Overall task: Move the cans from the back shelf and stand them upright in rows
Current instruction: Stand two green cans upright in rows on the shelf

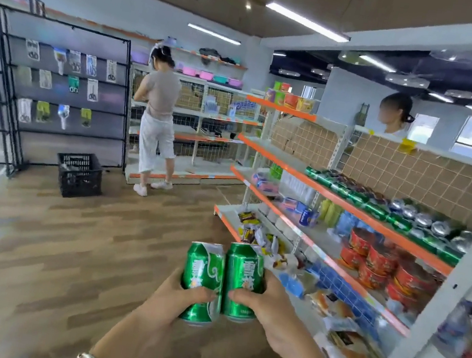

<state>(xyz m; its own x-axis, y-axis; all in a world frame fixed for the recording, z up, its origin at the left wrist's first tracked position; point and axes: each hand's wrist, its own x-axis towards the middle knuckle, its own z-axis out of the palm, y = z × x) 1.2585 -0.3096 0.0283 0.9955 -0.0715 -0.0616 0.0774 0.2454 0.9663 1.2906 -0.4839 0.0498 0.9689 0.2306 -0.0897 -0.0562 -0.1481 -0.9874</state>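
My left hand (174, 299) grips a green can (201, 282), held upright low in the middle of the view. Right beside it, my right hand (266, 306) grips a second green can (241, 286), and the two cans touch side by side above the wooden floor. On the right-hand shelf unit, a row of green cans (379, 210) stands upright along the orange-edged shelf (349, 202), with silver-topped cans behind them.
The shelf unit on the right holds red bowls (383, 263), bottles and snack packets (257, 232) on lower levels. A black crate (79, 174) stands on the floor. One person (158, 122) stands at the back shelves; another person (395, 115) is behind the right unit.
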